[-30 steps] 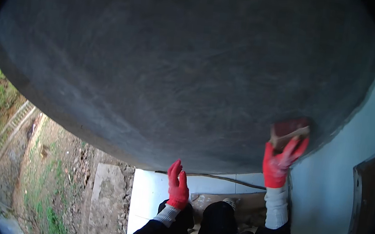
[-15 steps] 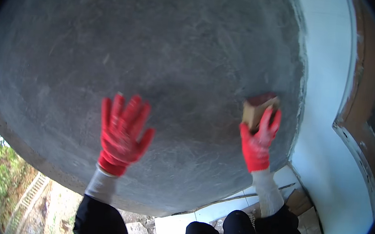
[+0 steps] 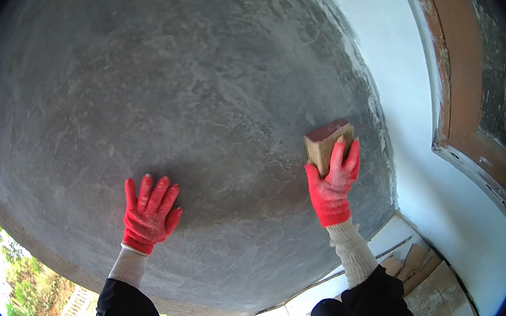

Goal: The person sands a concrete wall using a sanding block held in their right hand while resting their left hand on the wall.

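Left hand (image 3: 149,214) has dropped lower on the wall (image 3: 149,85).
It's flat, empty; right hand (image 3: 332,182) grips block (image 3: 325,142), which may slip off the edge.

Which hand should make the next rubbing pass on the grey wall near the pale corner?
Right. The right hand already grips the brown block against the grey wall, close to the pale wall. The left hand lies flat and empty, farther off.
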### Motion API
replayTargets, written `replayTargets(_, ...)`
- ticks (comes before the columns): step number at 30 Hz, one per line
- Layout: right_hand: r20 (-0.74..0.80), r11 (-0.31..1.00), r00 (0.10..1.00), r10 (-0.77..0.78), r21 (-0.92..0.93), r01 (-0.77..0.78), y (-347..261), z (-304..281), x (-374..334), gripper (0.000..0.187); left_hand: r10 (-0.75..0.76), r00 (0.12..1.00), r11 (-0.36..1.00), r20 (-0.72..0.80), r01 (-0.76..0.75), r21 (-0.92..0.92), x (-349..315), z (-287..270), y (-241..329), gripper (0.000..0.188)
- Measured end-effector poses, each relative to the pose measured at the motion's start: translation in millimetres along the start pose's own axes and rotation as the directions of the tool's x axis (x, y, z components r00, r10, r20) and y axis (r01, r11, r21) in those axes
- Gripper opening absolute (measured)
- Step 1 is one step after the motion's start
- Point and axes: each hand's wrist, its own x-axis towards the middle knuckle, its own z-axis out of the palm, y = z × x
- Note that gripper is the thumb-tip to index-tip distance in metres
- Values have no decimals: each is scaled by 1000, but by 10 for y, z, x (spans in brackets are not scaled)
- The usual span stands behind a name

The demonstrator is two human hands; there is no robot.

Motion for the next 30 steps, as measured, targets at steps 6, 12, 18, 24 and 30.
replayTargets(6, 35, 991, 991, -130, -37, 131, 77, 11, 9, 104, 9, 1000, 1000, 11, -9, 10, 46, -6, 3, 59)
replayTargets(12, 52, 994, 993, -105, -26, 107, 87, 5, -33, 111, 29, 999, 999, 15, -29, 22, 45, 3, -31, 62)
replayTargets(18, 37, 984, 983, -179, 10, 178, 192, 1, 11, 112, 24, 999, 1000, 24, -24, 7, 56, -9, -16, 62)
replayTargets(24, 34, 967, 966, 255, -26, -254, 208, -2, 147, 98, 36, 999, 999, -19, -36, -8, 18, 4, -35, 61)
replayTargets(30, 87, 946, 946, -314, 120, 303, -103, -135, -92, 84, 132, 991, 989, -33, -134, -65, 258, -77, 57, 59)
